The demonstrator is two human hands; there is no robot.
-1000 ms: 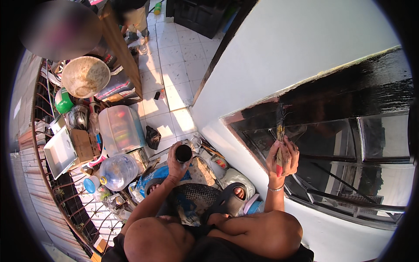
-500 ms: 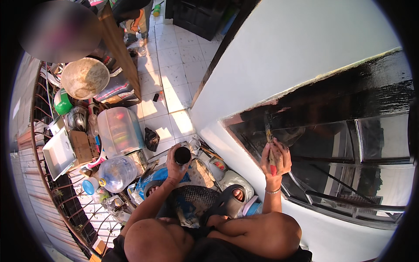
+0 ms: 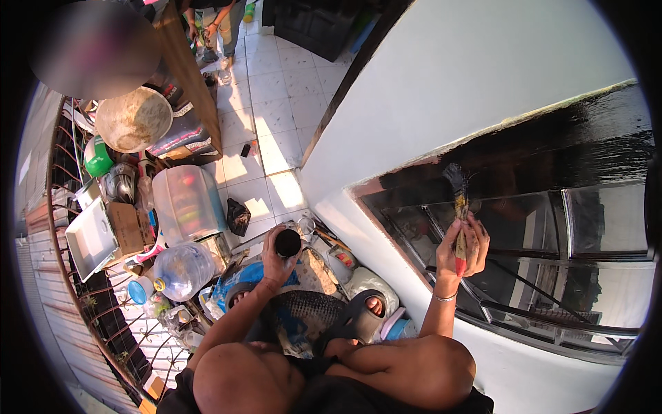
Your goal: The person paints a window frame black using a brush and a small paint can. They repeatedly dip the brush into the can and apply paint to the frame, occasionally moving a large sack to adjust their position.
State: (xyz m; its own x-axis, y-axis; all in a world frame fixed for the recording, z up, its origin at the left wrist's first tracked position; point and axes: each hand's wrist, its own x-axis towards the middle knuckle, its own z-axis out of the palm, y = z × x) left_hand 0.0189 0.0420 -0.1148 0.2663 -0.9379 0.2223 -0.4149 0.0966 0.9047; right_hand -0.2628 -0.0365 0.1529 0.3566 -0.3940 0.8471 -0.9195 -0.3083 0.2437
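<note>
- I see the left hand (image 3: 277, 263) wrapped around a small cup (image 3: 300, 241), with the open top facing up and black all the way in.
- The cup is out in front of the person's knees, above the messy ground.
- The right hand (image 3: 471, 246) is closed on a paint brush (image 3: 461, 204), gripping it by the handle with its fingers.
- The brush points up and away from the person, its red end down by the palm and its messy hairs on top.
- The hairs are right by the dark wood frame (image 3: 510, 160) over the window. I can't tell if they touch it.
- The wood looks black and shiny in some spots, and streaky near the far right end.
- Under the wood are the window panes (image 3: 517, 228), and above it is the big white wall (image 3: 496, 62).
- Down by the person's feet, one dark sandal (image 3: 360, 317) shows bare toes.
- Over on the left sit a big clear bottle (image 3: 186, 272), a see-through tub (image 3: 186, 203), a brown box (image 3: 129, 231) and a dirty round bowl (image 3: 134, 119).
- A black bag (image 3: 238, 217) lies near the tub, on the white floor tiles (image 3: 276, 90).
- Far off at the top, another person (image 3: 219, 26) stands on the tiles, hands low.
</note>
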